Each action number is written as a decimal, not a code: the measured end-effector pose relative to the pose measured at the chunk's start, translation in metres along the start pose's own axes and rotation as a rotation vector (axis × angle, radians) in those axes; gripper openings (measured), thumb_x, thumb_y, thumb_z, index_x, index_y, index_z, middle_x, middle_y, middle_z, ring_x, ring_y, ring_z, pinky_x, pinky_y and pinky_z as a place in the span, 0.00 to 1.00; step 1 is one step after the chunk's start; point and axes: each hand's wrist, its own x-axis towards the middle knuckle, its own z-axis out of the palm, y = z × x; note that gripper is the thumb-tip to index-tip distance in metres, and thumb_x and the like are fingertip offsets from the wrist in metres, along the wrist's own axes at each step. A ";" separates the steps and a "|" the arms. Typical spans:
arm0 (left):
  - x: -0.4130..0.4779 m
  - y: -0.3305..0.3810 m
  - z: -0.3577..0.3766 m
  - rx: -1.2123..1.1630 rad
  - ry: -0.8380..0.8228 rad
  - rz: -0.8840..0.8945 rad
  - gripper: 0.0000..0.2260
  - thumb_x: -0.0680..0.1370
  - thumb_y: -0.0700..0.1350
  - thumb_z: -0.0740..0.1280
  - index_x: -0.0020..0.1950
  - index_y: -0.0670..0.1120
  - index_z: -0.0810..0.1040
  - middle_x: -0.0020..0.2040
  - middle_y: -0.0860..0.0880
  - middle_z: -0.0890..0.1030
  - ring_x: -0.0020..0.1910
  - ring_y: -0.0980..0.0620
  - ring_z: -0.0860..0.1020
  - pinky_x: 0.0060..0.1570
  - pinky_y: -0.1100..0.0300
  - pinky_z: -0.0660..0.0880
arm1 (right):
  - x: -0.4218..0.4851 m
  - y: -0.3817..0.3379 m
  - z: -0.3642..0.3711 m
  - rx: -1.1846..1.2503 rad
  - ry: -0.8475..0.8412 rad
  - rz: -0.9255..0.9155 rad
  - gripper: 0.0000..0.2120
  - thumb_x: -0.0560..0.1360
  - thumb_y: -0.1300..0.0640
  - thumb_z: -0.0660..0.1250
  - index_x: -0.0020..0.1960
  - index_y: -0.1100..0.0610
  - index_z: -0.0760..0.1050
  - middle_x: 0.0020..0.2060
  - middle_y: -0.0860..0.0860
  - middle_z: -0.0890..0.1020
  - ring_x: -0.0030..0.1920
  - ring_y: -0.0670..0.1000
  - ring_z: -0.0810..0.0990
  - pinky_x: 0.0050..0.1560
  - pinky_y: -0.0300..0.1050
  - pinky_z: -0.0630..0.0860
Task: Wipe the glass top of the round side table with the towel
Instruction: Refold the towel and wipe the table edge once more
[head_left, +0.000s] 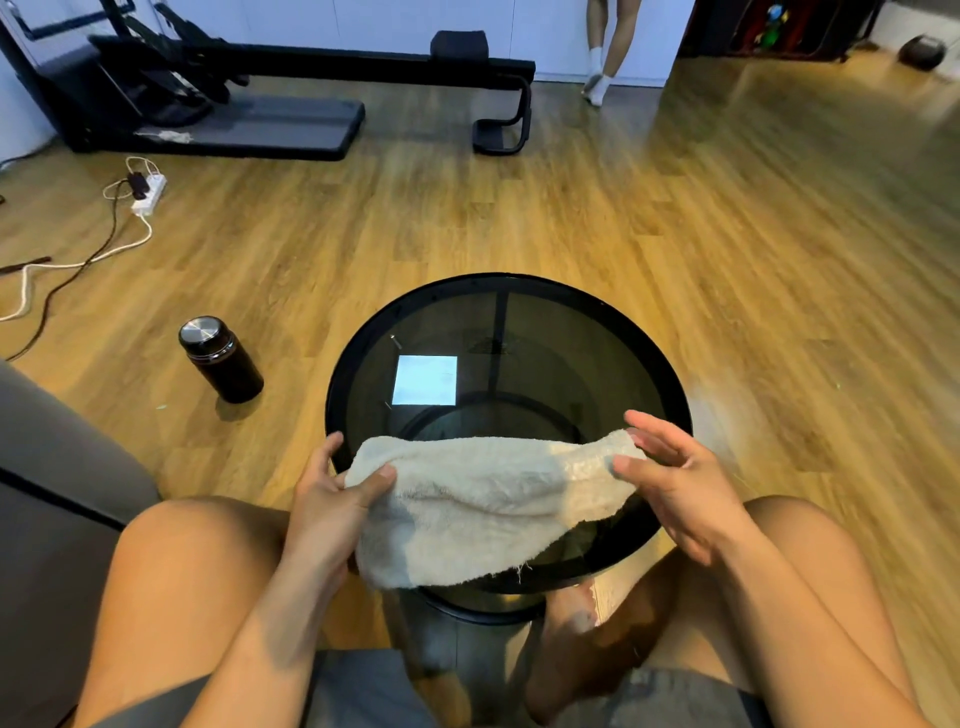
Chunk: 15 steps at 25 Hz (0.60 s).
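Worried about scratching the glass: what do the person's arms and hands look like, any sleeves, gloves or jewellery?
The left hand and right hand are bare: no gloves, rings or watch. No sleeves show along either arm, and no markings are visible.

The counter (488, 278) stands on the floor (623, 208) straight ahead, between the seated person's knees. The towel (483, 499) hangs over the counter's near part, stretched between the two hands: the left hand (327, 499) pinches its left end and the right hand (675, 483) holds its right end, thumb on top. A flask (221, 361) stands on the floor left of the counter. Farther back on the left lies a power strip (149, 194), with an exercise machine (234, 119) behind it. A sofa (52, 493) is at the near left. Another person's legs (608, 47) are far behind the counter.
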 end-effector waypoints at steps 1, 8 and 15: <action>0.001 0.000 -0.003 0.057 -0.035 0.049 0.23 0.73 0.40 0.74 0.63 0.56 0.73 0.46 0.48 0.86 0.44 0.52 0.84 0.40 0.59 0.79 | -0.001 0.001 0.001 -0.184 -0.048 -0.047 0.29 0.64 0.67 0.78 0.64 0.52 0.79 0.59 0.53 0.81 0.52 0.47 0.83 0.50 0.42 0.81; -0.008 0.009 -0.013 0.538 -0.221 0.226 0.19 0.73 0.37 0.73 0.61 0.52 0.77 0.52 0.58 0.81 0.49 0.62 0.81 0.45 0.69 0.77 | 0.005 0.023 0.014 -1.304 -0.143 -0.094 0.12 0.78 0.59 0.67 0.61 0.58 0.79 0.69 0.56 0.68 0.70 0.54 0.69 0.57 0.30 0.60; -0.013 0.070 -0.024 0.320 -0.168 0.426 0.03 0.72 0.41 0.72 0.39 0.45 0.82 0.51 0.47 0.80 0.50 0.56 0.77 0.49 0.60 0.72 | -0.005 -0.060 0.002 -0.638 0.077 -0.337 0.06 0.74 0.53 0.66 0.42 0.44 0.79 0.39 0.40 0.81 0.38 0.38 0.78 0.37 0.41 0.72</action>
